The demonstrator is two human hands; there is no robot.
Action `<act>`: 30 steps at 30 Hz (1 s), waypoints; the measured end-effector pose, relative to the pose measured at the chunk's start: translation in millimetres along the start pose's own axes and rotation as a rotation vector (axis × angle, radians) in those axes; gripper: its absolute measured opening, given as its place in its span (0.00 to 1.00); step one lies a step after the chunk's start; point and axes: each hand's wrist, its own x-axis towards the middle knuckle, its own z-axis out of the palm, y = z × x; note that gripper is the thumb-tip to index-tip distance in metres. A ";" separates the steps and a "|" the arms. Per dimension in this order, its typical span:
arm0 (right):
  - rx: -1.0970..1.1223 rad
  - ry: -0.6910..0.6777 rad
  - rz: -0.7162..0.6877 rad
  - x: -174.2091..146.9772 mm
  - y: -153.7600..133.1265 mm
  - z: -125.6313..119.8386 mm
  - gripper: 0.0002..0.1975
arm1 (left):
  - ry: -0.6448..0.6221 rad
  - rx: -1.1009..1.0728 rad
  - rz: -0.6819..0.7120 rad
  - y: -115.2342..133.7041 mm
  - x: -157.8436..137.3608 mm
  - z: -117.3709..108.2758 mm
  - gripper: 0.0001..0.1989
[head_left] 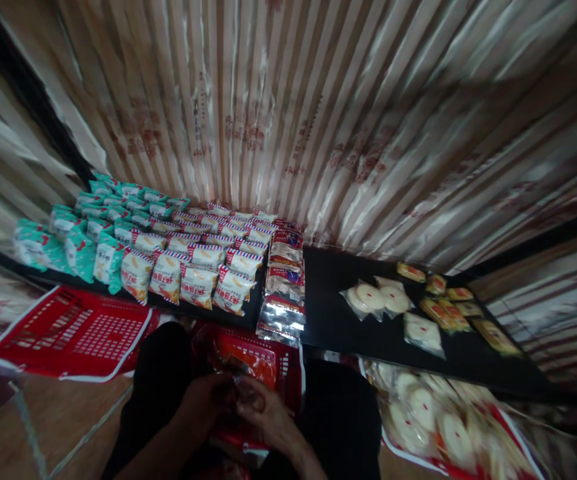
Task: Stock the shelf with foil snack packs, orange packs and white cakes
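The left hand (214, 395) and the right hand (263, 408) are close together with curled fingers over the red basket (285, 364); I cannot tell what they pinch. An orange package (257, 365) lies inside this basket, just at their far side.

Glossy orange packet (257, 365), partly hidden, lying inside a red basket (292, 379), markings too blurred to tell

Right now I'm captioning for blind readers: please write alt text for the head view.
A person's left hand and right hand are close together above a red basket, any held item unclear. Beyond, a black shelf bears teal packets, white packets, shiny packs, bagged white discs and yellow packs.
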 end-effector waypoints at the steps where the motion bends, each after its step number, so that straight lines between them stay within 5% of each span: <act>1: 0.064 0.024 0.013 -1.7 0.2 -0.3 0.30 | -0.014 -0.054 -0.004 2.9 -6.3 3.4 0.05; 6: 0.117 0.164 -0.031 -9.0 -11.6 -4.9 0.21 | -0.118 -0.157 -0.013 24.1 -31.8 16.9 0.05; 13: 0.171 0.250 -0.132 -27.9 -63.7 -17.7 0.19 | -0.244 0.053 0.166 51.2 -47.9 26.6 0.17; 18: 0.272 0.499 -0.155 -38.0 -84.4 -28.1 0.17 | -0.112 0.134 0.377 65.0 -56.3 30.2 0.28; 22: 0.541 0.611 -0.164 -44.5 -100.5 -28.2 0.15 | -0.051 0.178 0.510 67.4 -61.6 27.3 0.22; 30: 0.757 0.675 -0.205 -42.3 -95.2 -21.7 0.10 | -0.271 0.198 0.248 45.6 -67.1 44.7 0.27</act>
